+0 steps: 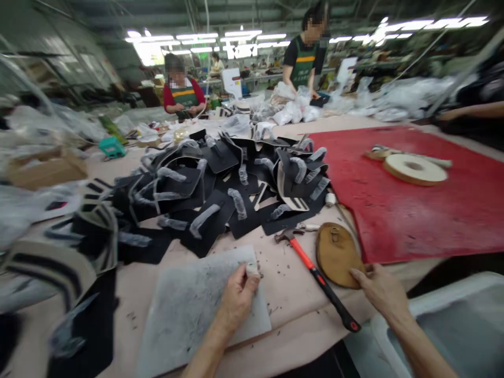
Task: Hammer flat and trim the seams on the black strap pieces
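My left hand rests on a scuffed white cutting board, fingers curled round a small white object that I cannot name. My right hand lies at the table's front edge, fingertips touching the near rim of a brown oval leather-like piece; its fingers look loosely stretched. Between the hands lies a hammer with an orange and black handle, head pointing away. Behind the board is a heap of black cut shoe parts with clear wrapped strips.
A red mat at the right carries a roll of tan tape. Striped parts lie at the left. A grey bin stands at the lower right. Two people work at the far end among white bags.
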Available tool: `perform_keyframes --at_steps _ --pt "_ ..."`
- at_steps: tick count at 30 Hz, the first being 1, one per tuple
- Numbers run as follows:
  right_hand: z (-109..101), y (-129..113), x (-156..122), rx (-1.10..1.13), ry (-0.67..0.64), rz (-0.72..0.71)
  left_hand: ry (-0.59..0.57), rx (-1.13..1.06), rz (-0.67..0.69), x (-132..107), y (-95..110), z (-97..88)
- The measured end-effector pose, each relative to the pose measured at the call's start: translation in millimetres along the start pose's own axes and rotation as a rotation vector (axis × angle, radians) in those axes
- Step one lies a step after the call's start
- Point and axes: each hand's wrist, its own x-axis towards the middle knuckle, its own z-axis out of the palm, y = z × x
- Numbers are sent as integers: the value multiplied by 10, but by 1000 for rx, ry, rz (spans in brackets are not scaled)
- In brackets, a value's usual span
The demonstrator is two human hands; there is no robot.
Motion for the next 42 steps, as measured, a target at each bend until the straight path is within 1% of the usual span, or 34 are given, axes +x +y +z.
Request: perform_keyframes --at_steps 1,4,6,7,9,12,15,17,19,21,24,26,28,29,31,32,34,36,37,39,40,42 --pt "-62 -59 -46 40 -41 20 13 -25 -36 33 -55 -20" --pt "-170 -179 -98 86 -18 18 91 -192 -216 136 -354 -130" --pt "-196 -199 -84 119 15 25 88 -270 -264 187 -529 -192" --pt "-204 -197 -75 146 31 30 82 -287 -276 195 -578 -213" --pt "-213 -191 -55 212 56 44 74 -292 -285 181 -603 -229" --pt "-223 -207 3 337 58 67 93 -296 -286 157 -565 -212" --pt "-270 -272 54 490 0 80 118 -318 -271 160 -539 -187" --pt "-342 -364 38 604 -50 91 130 -351 -248 148 -512 -170" --pt "-444 -522 -28 711 -101 92 145 -422 -219 121 -464 -153" --pt "-558 -758 -125 854 -169 85 188 -520 -192 103 -418 -146" --pt "-706 -1237 -324 1184 -342 90 305 -594 -170 108 -380 -198" --pt "-748 -1581 -498 1383 -481 50 406 -623 -160 110 -347 -286" --pt "-686 -1871 -693 1492 -605 -28 486 -655 -155 104 -288 -401" --pt "-605 -1974 -791 1520 -653 -60 516 -670 -148 101 -252 -463" --pt "-342 -2071 -983 1506 -710 -97 568 -692 -116 101 -185 -578" --pt "-174 -2063 -1074 1463 -726 -102 592 -695 -97 105 -160 -624" --pt "180 -1962 -1244 1329 -741 -76 621 -692 -67 122 -140 -676" --pt "476 -1806 -1382 1183 -738 -36 609 -684 -58 157 -163 -666" --pt "578 -1731 -1433 1126 -732 -26 589 -679 -60 183 -188 -638" --pt "672 -1620 -1486 1041 -729 -29 531 -666 -70 247 -249 -547" --pt "670 -1590 -1489 1007 -736 -44 497 -661 -73 286 -279 -491" --pt "602 -1578 -1453 899 -734 -101 420 -654 -74 368 -324 -373"
